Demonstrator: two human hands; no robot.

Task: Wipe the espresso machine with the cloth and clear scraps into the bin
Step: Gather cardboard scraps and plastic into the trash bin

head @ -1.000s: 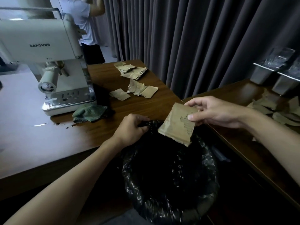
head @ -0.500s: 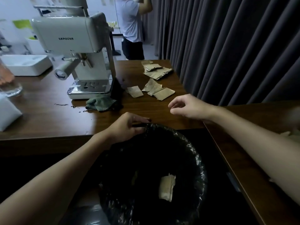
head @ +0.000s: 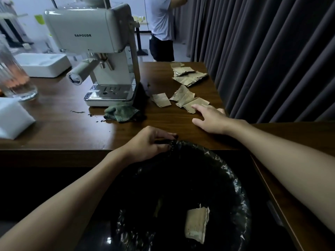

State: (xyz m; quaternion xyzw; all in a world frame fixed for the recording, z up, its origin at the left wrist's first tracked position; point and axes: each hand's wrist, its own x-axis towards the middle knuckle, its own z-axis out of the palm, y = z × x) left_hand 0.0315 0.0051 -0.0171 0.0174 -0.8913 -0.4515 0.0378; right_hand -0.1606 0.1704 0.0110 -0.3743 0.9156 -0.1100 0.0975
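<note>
A cream espresso machine (head: 94,38) stands on the brown table (head: 54,124). A crumpled green cloth (head: 121,113) lies in front of its drip tray. Torn brown paper scraps (head: 188,102) lie to the machine's right, with a further pile (head: 188,75) behind. My right hand (head: 210,118) reaches over the table with spread fingers, its fingertips at the nearest scrap. My left hand (head: 150,144) grips the rim of the black-bagged bin (head: 235,187) below the table edge. One scrap (head: 196,223) lies inside the bin.
A glass vessel (head: 14,78) and a white block (head: 12,116) sit at the left, a white tray (head: 41,64) behind. Small liquid drops (head: 78,111) mark the table near the cloth. A person (head: 163,28) stands behind the table. Dark curtains (head: 262,51) hang at the right.
My right hand dropped its scrap into the bin, then moved forward over the table to the nearest scraps. My left hand stayed on the bin rim.
</note>
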